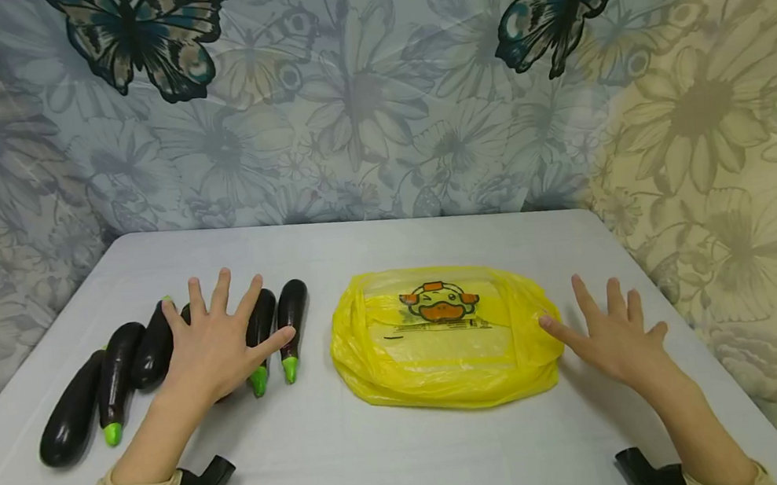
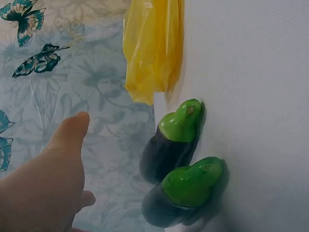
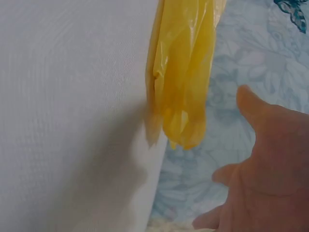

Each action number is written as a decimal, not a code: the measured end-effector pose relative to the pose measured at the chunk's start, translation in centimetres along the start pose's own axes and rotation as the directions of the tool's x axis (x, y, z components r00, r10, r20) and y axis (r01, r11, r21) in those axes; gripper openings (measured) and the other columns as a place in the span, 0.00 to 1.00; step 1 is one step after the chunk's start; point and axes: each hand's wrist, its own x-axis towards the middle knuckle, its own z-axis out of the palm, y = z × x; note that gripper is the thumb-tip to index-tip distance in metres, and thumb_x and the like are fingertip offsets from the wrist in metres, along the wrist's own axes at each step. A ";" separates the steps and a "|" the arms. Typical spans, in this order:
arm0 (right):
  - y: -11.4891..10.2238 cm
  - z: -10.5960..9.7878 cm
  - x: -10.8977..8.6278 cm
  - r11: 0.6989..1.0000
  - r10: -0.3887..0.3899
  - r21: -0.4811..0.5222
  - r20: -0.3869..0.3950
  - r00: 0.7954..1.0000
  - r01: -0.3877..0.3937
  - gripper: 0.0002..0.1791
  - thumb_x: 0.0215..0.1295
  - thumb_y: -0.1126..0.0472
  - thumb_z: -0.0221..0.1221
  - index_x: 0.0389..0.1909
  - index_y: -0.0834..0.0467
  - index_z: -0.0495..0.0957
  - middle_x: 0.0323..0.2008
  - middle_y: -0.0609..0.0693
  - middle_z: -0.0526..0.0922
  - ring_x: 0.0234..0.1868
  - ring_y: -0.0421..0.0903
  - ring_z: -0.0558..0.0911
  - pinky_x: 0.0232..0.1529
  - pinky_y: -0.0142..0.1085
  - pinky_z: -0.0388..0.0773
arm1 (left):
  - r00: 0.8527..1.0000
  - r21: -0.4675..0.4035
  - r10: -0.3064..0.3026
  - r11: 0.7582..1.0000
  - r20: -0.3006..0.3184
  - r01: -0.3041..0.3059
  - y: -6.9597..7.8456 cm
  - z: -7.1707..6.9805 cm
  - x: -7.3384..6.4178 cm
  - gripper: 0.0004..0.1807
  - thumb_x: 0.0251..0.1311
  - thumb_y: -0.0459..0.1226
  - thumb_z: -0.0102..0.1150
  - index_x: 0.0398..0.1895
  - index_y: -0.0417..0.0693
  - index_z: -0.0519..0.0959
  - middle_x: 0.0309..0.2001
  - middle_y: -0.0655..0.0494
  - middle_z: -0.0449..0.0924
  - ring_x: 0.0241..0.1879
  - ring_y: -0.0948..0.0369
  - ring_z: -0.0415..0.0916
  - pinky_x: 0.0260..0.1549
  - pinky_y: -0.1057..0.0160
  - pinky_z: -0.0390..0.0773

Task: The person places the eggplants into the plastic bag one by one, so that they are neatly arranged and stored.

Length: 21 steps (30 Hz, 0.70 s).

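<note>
My left hand (image 1: 213, 352), fingers spread wide, hovers over a row of dark eggplants (image 1: 72, 414) on the left of the table and hides part of it. Two slim eggplants (image 1: 293, 316) lie to the right of that hand; their green stem ends (image 2: 193, 186) face the left wrist camera. A yellow plastic bag (image 1: 439, 383) with a printed duck lies flat in the middle. Just right of it is my right hand (image 1: 615, 341), also spread. Its thumb overlaps the bag's edge in the head view, but the right wrist view shows a gap between hand and bag.
A white cloth covers the table (image 1: 355, 467). Behind and beside it hang drapes (image 1: 361, 119) with flowers and butterflies. Black curved pieces, one at the left wrist (image 1: 206, 481) and one at the right wrist (image 1: 647, 474), stick out inward over the tabletop.
</note>
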 end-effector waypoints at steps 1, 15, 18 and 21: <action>0.0 0.0 0.0 1.000 0.000 0.006 0.010 1.000 0.000 0.56 0.67 0.25 0.41 0.78 0.58 0.30 0.67 0.83 0.25 0.63 0.85 0.27 0.41 0.85 0.30 | 1.000 0.001 -0.006 1.000 -0.005 0.006 -0.1 0.0 0.0 0.56 0.55 0.78 0.33 0.79 0.53 0.53 0.75 0.31 0.41 0.69 0.26 0.29 0.54 0.22 0.27; -0.2 0.1 -0.1 0.999 0.004 0.033 0.050 0.999 -0.005 0.60 0.64 0.24 0.46 0.77 0.61 0.30 0.67 0.81 0.23 0.64 0.85 0.29 0.44 0.84 0.29 | 0.999 -0.027 -0.033 0.999 -0.019 0.032 -0.4 0.1 -0.1 0.57 0.55 0.78 0.36 0.79 0.51 0.52 0.74 0.29 0.43 0.68 0.24 0.33 0.54 0.20 0.30; -0.1 0.2 -0.1 0.998 -0.036 0.045 0.049 0.998 0.034 0.60 0.64 0.26 0.48 0.77 0.60 0.30 0.68 0.80 0.25 0.65 0.84 0.31 0.45 0.83 0.32 | 0.999 -0.024 -0.030 0.999 -0.016 0.030 -0.4 0.1 0.0 0.57 0.56 0.77 0.36 0.79 0.50 0.52 0.74 0.29 0.43 0.68 0.24 0.34 0.55 0.21 0.31; 0.1 0.2 0.0 0.984 -0.139 0.118 0.048 0.989 0.133 0.60 0.64 0.31 0.56 0.78 0.58 0.31 0.71 0.77 0.30 0.68 0.80 0.35 0.51 0.81 0.38 | 1.000 -0.028 -0.019 0.999 -0.013 0.019 -0.4 0.2 -0.1 0.56 0.57 0.77 0.35 0.79 0.48 0.52 0.74 0.29 0.44 0.68 0.25 0.37 0.56 0.22 0.32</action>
